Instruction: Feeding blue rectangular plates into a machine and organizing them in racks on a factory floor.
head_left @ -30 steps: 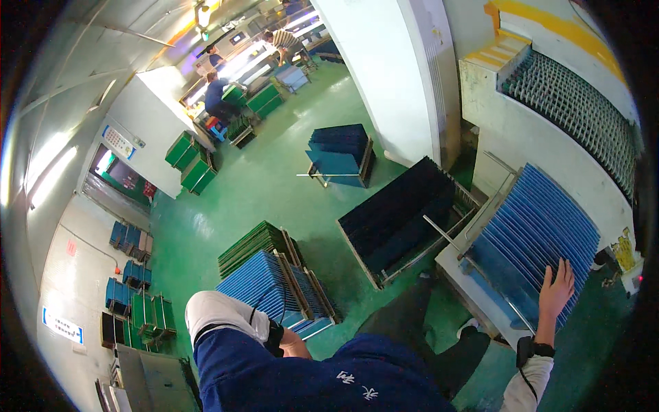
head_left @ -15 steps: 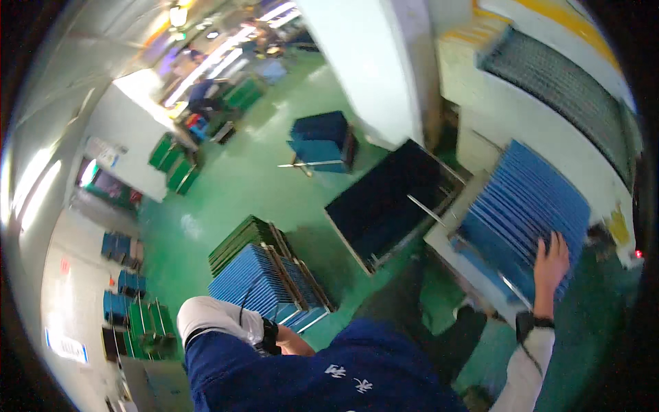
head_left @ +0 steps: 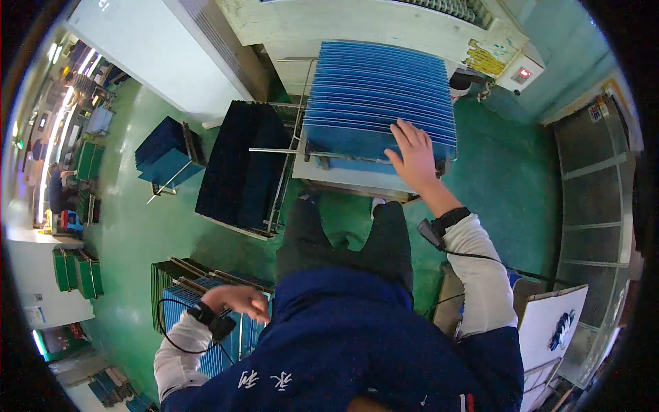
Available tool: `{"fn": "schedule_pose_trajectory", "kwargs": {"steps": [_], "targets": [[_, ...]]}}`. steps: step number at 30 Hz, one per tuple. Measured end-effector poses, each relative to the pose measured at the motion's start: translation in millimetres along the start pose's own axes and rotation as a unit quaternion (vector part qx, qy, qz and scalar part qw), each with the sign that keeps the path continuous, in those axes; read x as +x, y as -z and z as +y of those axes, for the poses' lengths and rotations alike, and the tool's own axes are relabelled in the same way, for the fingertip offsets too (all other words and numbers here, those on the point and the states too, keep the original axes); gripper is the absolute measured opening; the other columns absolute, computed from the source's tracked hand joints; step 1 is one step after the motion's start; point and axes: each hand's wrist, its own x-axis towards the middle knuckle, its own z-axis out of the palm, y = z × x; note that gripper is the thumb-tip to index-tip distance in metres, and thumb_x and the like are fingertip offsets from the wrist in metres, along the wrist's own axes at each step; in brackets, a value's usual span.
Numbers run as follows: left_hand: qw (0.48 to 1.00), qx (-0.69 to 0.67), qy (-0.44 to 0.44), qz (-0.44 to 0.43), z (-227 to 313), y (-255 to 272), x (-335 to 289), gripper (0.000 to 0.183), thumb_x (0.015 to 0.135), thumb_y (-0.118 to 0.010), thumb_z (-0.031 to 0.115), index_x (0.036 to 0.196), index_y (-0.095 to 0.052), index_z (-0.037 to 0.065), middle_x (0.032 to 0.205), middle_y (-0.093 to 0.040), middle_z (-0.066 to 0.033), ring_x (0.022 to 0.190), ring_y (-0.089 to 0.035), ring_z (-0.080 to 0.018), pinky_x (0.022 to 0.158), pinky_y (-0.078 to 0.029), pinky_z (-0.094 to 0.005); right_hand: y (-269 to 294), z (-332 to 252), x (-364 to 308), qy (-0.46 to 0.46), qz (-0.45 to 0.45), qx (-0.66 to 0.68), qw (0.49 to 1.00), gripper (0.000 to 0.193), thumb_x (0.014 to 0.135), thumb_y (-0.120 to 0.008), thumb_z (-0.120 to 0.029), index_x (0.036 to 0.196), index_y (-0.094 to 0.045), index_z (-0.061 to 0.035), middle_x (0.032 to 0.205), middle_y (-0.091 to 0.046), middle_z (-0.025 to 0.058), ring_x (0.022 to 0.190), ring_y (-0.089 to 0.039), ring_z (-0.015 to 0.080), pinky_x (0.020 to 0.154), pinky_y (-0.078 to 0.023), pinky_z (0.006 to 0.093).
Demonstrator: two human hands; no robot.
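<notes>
A rack of upright blue boards (head_left: 377,89) stands on a white stand in front of me, its thin boards set side by side in rows. My right hand (head_left: 415,152) is open, fingers spread, with the fingertips at the near edge of the boards. Nothing is gripped in it. My left hand (head_left: 240,300) hangs by my waist above a second rack of blue boards (head_left: 180,295). Its fingers are loosely bent and apart, and I see nothing in them. Each wrist wears a black band with a cable.
A rack of dark boards (head_left: 240,165) stands left of the white stand (head_left: 357,177). Farther left is a smaller rack of blue boards (head_left: 168,154). A pale machine (head_left: 288,24) lies beyond, and a white pillar (head_left: 158,48) stands at the upper left. People work at the far left.
My view has swung to the right, so the board rack is now straight ahead. My right hand remains at its near edge. More of my left hand shows.
</notes>
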Motion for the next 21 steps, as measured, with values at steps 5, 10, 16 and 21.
{"fn": "schedule_pose_trajectory", "kwargs": {"steps": [5,10,16,21], "targets": [[0.960,0.138,-0.131,0.204,71.2,68.9,4.2,0.025,0.096,-0.069,0.030,0.103,-0.075,0.007,0.099,-0.075,-0.0060,0.091,-0.068,-0.0173,0.082,-0.053,-0.0354,6.6,-18.1,-14.5,-0.027,-0.045,-0.016,0.998,0.068,0.089,-0.069,-0.027,0.150,-0.043,-0.0118,0.155,-0.041,0.0095,0.144,-0.036,0.0317,0.119,-0.027,0.0506],[0.877,0.041,-0.162,0.450,119.8,117.2,54.8,0.024,0.096,-0.067,0.025,0.101,-0.070,0.002,0.094,-0.073,-0.0066,0.084,-0.066,-0.0118,0.075,-0.053,-0.0299,5.8,-28.6,-12.5,-0.033,-0.009,-0.004,0.999,0.060,0.087,-0.071,-0.021,0.143,-0.052,-0.0107,0.148,-0.047,0.0094,0.135,-0.044,0.0336,0.111,-0.035,0.0499],[0.808,0.009,-0.246,0.535,154.1,172.9,127.9,0.028,0.095,-0.068,0.026,0.098,-0.068,-0.002,0.085,-0.070,-0.0076,0.074,-0.064,-0.0118,0.068,-0.053,-0.0295,15.3,-14.7,-11.2,-0.049,-0.005,0.020,0.999,0.048,0.082,-0.073,-0.019,0.129,-0.062,-0.0100,0.132,-0.056,0.0092,0.116,-0.053,0.0322,0.100,-0.043,0.0490],[0.762,0.101,-0.214,0.603,182.9,214.8,177.8,0.037,0.093,-0.069,0.036,0.089,-0.068,-0.001,0.074,-0.069,-0.0112,0.070,-0.067,-0.0215,0.064,-0.052,-0.0361,26.1,-11.8,-32.1,-0.117,0.040,0.067,0.990,0.039,0.083,-0.072,-0.016,0.121,-0.067,-0.0108,0.125,-0.061,0.0082,0.115,-0.054,0.0322,0.097,-0.043,0.0469]]}}
